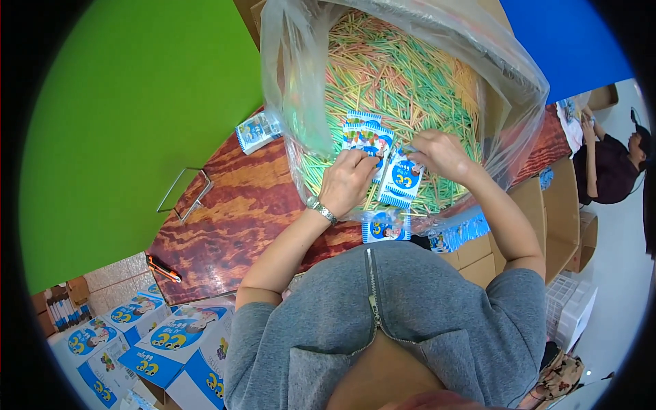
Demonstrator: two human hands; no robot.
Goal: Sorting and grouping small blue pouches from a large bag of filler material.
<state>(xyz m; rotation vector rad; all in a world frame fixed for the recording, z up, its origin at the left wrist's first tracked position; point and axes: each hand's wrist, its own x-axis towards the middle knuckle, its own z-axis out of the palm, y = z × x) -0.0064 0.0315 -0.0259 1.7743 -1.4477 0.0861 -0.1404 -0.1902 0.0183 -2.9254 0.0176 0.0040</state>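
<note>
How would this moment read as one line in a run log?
left hand: holds small blue-and-white packets | right hand: on another packet | beneath: clear bag of pastel sticks

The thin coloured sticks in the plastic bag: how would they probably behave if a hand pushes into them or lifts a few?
The sticks look thin and straight, so probably light and fairly stiff, though perhaps easy to snap. Lying loose in a heap inside the bag, they would likely slide and roll aside around the left hand.

I count two hands, left (347, 179) and right (441, 154); one clear bag (294, 82) of countless sticks (403, 75); one orange cutter (164, 268), lower left; one wire frame (183, 195).
</note>
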